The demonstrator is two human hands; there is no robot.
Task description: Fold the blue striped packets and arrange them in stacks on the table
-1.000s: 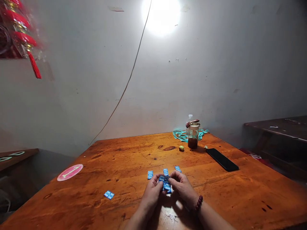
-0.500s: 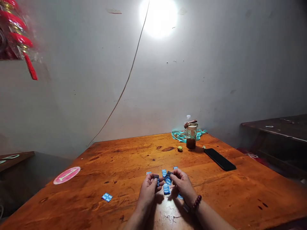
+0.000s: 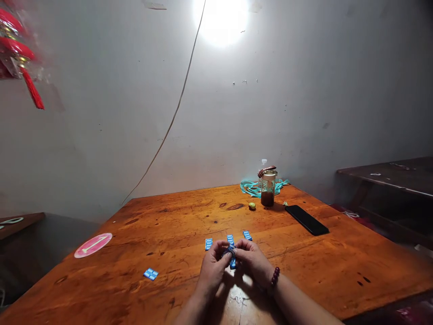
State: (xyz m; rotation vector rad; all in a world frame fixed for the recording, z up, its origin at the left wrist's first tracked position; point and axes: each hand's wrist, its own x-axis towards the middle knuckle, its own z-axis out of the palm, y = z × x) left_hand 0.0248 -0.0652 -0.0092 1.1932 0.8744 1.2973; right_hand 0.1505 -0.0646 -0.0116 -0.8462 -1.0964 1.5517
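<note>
Small cards with blue and white patterns are pinched in both hands over the middle of the wooden table [image 3: 182,216]. My left hand [image 3: 212,268] is closed, its thumb pressing on the dark-faced cards [image 3: 230,251]. Against their right side, my right hand [image 3: 254,262] pinches with thumb and forefinger, a beaded bracelet on its wrist. How many cards are held cannot be told. Just beyond the hands, a left card pile [image 3: 209,244], a middle card pile [image 3: 230,238] and a right card pile [image 3: 247,235] lie on the wood. Another blue card [image 3: 233,264] lies partly hidden below the fingers.
Off to the left lie a group of blue cards [image 3: 150,274] and a pink round disc [image 3: 93,245] marked 1. At the back stand a jar of dark liquid [image 3: 268,192], a teal ribbon [image 3: 249,188] and a small yellow-green fruit [image 3: 252,206]. A black phone [image 3: 306,220] lies right.
My hands have come together, bringing the cards held in each into contact. The view has shifted slightly, and the card piles beyond the hands show more fully.
</note>
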